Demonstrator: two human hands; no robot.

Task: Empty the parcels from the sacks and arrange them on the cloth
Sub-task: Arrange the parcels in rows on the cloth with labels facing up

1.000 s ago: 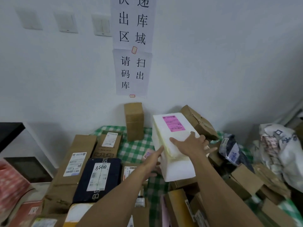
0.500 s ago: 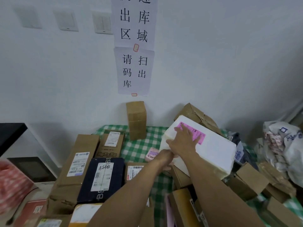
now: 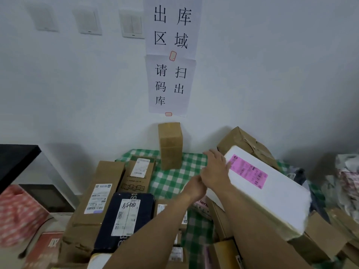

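Foam box (image 3: 272, 206), pink label (image 3: 247, 171), wall sign (image 3: 172, 32) 出库区域

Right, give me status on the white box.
Right hand flat on left end of white box; left hand at its lower edge, fingers hidden. Box tilted atop brown cartons, not on cloth. Bare cloth just left.

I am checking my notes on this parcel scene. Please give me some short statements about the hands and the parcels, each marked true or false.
1. The white foam box bears a pink label. True.
2. A brown carton stands upright on the checked cloth. True.
3. The right hand rests on the brown carton. False: it lies on the white foam box.
4. The checked cloth is red and white. False: it is green and white.
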